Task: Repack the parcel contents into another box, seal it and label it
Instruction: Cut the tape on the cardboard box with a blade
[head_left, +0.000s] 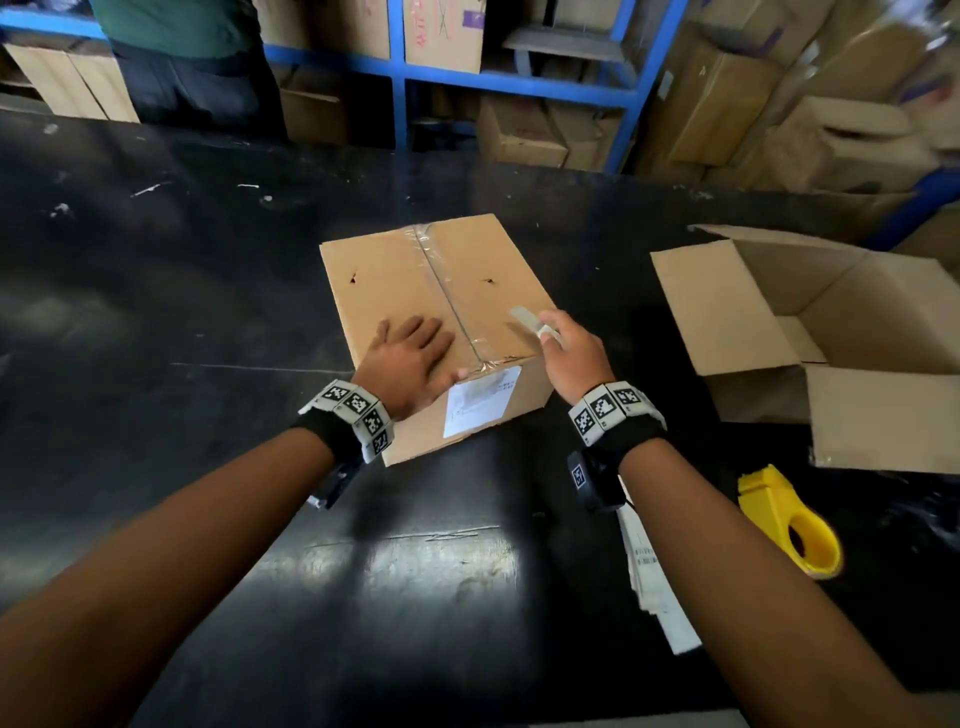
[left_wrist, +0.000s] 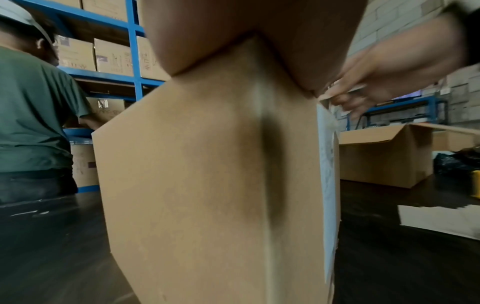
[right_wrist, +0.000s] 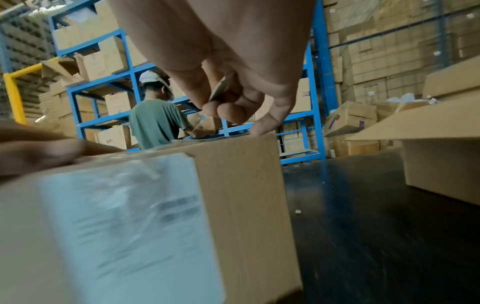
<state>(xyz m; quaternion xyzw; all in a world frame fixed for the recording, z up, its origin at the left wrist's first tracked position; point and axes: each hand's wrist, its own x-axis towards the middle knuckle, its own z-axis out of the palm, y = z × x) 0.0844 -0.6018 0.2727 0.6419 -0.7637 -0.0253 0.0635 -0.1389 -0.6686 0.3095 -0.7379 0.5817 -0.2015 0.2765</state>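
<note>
Nearest, at five o'clock, loose labels (head_left: 657, 582) and a yellow tape dispenser (head_left: 789, 525) lie untouched on the table (head_left: 156, 291). At centre the parcel (head_left: 415, 291) is still taped shut, its old label (head_left: 480, 400) on the near side. The left hand (head_left: 410, 358) presses flat on its top, fingers straight. The right hand (head_left: 569, 348) pinches a small blade-like tool (head_left: 530, 319) over the seam. At two o'clock the open box (head_left: 810, 322) waits. Judging by this, opening has barely begun; repacking, sealing and labelling all remain.

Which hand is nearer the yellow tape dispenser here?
Right. The right hand, pinching a small pale tool over the sealed box, is on the yellow tape dispenser's side; the left hand rests flat on the box top, farther away.
</note>
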